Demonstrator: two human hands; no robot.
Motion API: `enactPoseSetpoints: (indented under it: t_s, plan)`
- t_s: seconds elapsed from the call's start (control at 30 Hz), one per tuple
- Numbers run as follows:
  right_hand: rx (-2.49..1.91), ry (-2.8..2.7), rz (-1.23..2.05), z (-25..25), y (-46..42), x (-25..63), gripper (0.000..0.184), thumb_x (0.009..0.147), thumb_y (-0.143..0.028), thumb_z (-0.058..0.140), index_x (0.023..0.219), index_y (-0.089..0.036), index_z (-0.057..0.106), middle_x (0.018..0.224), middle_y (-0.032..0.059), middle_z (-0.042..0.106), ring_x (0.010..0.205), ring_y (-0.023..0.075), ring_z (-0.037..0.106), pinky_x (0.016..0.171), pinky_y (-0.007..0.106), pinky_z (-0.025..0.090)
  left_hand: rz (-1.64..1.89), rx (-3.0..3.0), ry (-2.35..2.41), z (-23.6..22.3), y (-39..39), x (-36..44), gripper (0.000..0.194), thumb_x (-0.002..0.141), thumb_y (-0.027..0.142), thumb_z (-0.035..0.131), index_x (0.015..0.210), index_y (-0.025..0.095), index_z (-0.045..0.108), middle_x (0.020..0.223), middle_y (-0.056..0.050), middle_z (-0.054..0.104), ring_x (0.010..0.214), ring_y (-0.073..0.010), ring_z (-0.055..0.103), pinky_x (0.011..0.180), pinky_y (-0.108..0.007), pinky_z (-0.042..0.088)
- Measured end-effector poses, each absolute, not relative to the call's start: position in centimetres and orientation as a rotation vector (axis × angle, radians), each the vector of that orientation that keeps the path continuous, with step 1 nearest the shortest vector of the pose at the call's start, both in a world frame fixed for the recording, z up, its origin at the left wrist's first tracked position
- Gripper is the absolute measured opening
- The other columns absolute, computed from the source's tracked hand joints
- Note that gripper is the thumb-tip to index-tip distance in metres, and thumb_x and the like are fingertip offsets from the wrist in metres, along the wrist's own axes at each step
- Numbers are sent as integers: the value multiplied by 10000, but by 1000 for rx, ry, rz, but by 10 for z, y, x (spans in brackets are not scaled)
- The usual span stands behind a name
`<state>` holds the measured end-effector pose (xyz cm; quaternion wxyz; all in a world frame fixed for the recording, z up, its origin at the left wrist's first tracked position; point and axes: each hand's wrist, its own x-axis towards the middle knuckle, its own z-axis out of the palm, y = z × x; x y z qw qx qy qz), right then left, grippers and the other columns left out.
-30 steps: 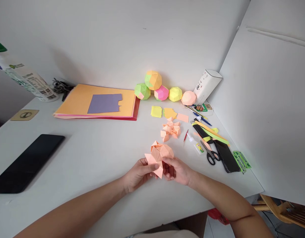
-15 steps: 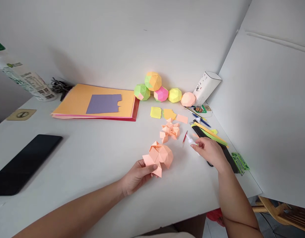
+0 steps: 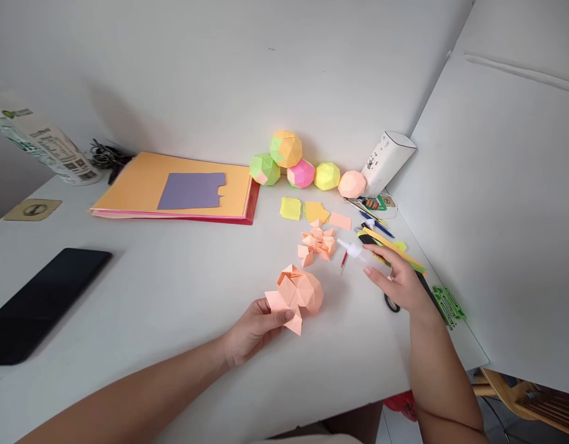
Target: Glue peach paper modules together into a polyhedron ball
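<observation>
My left hand [image 3: 257, 327] pinches a folded peach paper ball [image 3: 307, 290], part-formed with loose flaps, between thumb and fingers above the table. My right hand [image 3: 399, 277] is open, thumb and fingers apart. Just beyond its fingertips is a small white glue bottle [image 3: 352, 249], blurred by motion; I cannot tell whether it touches the table. Under the bottle lies a short red pencil-like stick [image 3: 344, 259]. A heap of folded peach paper pieces [image 3: 319, 243] sits behind the ball.
Finished paper balls [image 3: 286, 149] line the wall, beside a white box [image 3: 388, 161]. Sticky notes [image 3: 291, 209] lie in front. Orange paper sheets [image 3: 122, 191] are stacked left, near a black phone [image 3: 48, 302] and a bottle [image 3: 48, 145]. Scissors [image 3: 392, 303] and paper strips lie right.
My right hand has let go of the glue bottle and drawn back a little with its fingers spreading. The bottle has shifted left, over the red stick. My left hand still holds the paper ball.
</observation>
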<state>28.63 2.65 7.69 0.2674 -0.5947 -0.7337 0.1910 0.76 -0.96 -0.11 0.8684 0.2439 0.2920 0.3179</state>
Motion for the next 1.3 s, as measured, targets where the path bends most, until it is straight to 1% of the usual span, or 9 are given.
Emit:
enactPoseSetpoints:
  t_s: [0.1,0.2,0.3,0.37,0.47,0.67,0.87,1.13,1.3]
  plan:
    - [-1267,-1974,745,83,13,273,337,785,-342,630,1099,-250,548,1045,63,593,974,220,568,760,296,479,668,507,608,-1,-10,8,133,745,237,690,848,157,714,829,-52,690,801,-176,596,797,-297,439]
    - [-1167,-1919,943,81,4,258,312,757,-344,667,1025,-248,540,919,40,588,768,173,577,609,252,471,662,529,585,2,-10,8,189,741,251,689,893,141,718,959,-99,702,936,-233,597,845,-333,437]
    - [-1128,-1856,1018,74,0,247,289,754,-352,663,983,-243,524,791,10,564,617,136,530,508,229,429,652,533,580,4,-10,9,207,741,252,687,911,141,723,944,-108,714,931,-246,615,852,-350,445]
    - [-1109,-1816,1035,70,-2,241,279,752,-340,659,965,-241,509,741,-6,546,560,121,498,473,222,402,643,520,590,4,-11,9,188,737,243,691,891,142,729,889,-98,722,884,-241,632,846,-358,454]
    - [-1101,-1805,1040,66,-4,234,270,744,-305,661,937,-240,484,669,-29,517,501,108,459,441,218,367,616,504,580,3,-12,9,186,752,246,676,893,135,727,921,-110,719,911,-265,633,871,-403,448]
    - [-1115,-1829,968,65,-6,227,251,736,-277,652,905,-237,471,598,-49,481,471,107,425,436,226,343,627,538,561,3,-13,9,159,767,224,664,884,142,732,1003,-108,709,998,-278,611,925,-425,421]
    - [-1124,-1869,978,68,-5,229,205,746,-292,635,855,-230,474,606,-43,489,482,107,438,433,220,346,607,563,579,4,-13,9,146,747,242,682,830,139,742,877,-98,729,892,-277,644,859,-434,461]
    - [-1120,-1872,895,71,-8,223,206,747,-310,630,859,-226,478,592,-43,505,467,106,450,420,220,363,626,646,621,5,-14,10,173,721,281,704,819,145,744,919,-108,725,919,-283,631,861,-424,461]
    - [-1158,-1917,854,75,-8,224,208,728,-333,638,831,-224,494,626,-26,523,479,112,460,418,230,365,618,627,611,5,-14,9,127,733,272,696,783,165,744,860,-81,732,882,-266,645,851,-412,459]
